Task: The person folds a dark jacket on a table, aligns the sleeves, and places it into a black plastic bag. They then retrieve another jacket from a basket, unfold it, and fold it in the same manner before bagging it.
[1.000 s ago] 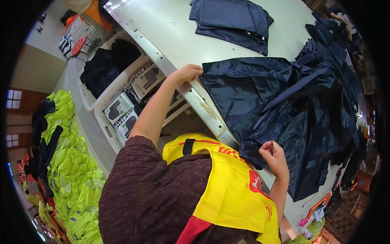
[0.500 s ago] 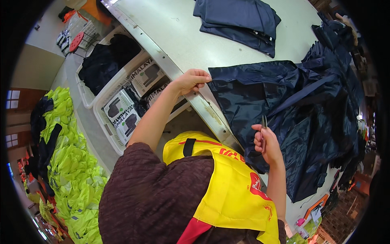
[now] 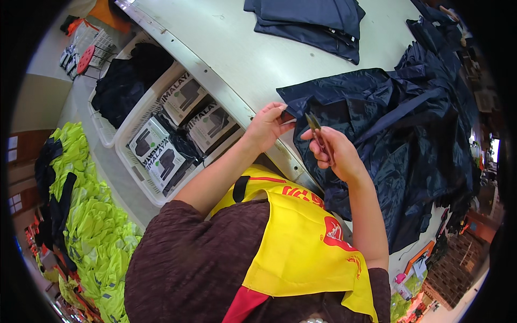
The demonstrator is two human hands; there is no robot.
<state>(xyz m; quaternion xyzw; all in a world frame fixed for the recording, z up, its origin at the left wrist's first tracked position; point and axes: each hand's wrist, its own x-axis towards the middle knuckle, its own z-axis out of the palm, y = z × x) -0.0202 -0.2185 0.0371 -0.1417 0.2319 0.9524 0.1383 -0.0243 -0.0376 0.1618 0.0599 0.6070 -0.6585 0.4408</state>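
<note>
A dark navy garment (image 3: 366,145) of shiny fabric lies spread and rumpled over the pale table. My left hand (image 3: 268,127) pinches its near left edge, just above the table's metal rim. In my right hand (image 3: 340,156) is a pair of small thread snips (image 3: 316,131), blades pointing up and away from me, close to the pinched edge. The snips' tips are over the fabric; whether they touch it I cannot tell. Farther off on the table, folded navy garments (image 3: 312,24) lie in a stack.
Left of the table's metal edge (image 3: 215,86) stands a white basket (image 3: 141,175) with several printed packages. Behind it, another white basket (image 3: 106,129) holds dark cloth. A heap of neon-yellow garments (image 3: 94,226) lies on the far left. An orange-framed item (image 3: 419,258) sits at the lower right.
My left hand has come down and nearer along the garment's edge. My right hand has moved up and left, bringing the snips beside it. The fabric's left part is now lifted and folded.
</note>
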